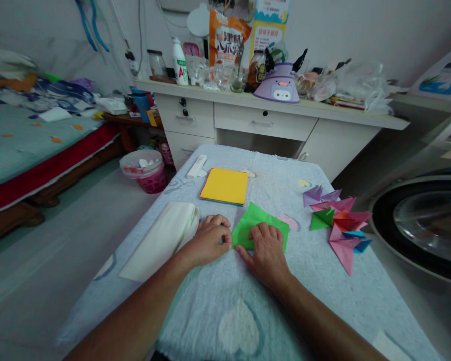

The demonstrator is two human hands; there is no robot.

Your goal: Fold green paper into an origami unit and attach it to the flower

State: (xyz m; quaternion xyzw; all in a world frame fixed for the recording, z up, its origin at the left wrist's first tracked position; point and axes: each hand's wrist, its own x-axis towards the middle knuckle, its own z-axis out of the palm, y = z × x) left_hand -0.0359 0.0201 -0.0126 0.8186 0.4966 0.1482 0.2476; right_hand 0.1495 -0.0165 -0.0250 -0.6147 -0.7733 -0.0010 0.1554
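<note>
A sheet of green origami paper [256, 216] with creases lies on the cloth-covered table. My left hand [212, 239] is closed, with its thumb and fingertips pinched at the paper's left corner. On top of the sheet rests my right hand [267, 253], pressing down with fingers slightly bent and the thumb apart near the lower edge. Beyond both hands sits a stack of square paper [225, 185], yellow on top. Several folded paper pieces [346, 220] in pink, purple, green, red and blue are grouped on the right side of the table.
A folded white cloth-like bundle [161, 240] lies beside my left forearm. A small white device [197, 167] is near the table's far left edge. Behind stands a cabinet [265, 120] crowded with jars and bags. A washing machine [432, 215] is at right, a pink bin [150, 175] at left.
</note>
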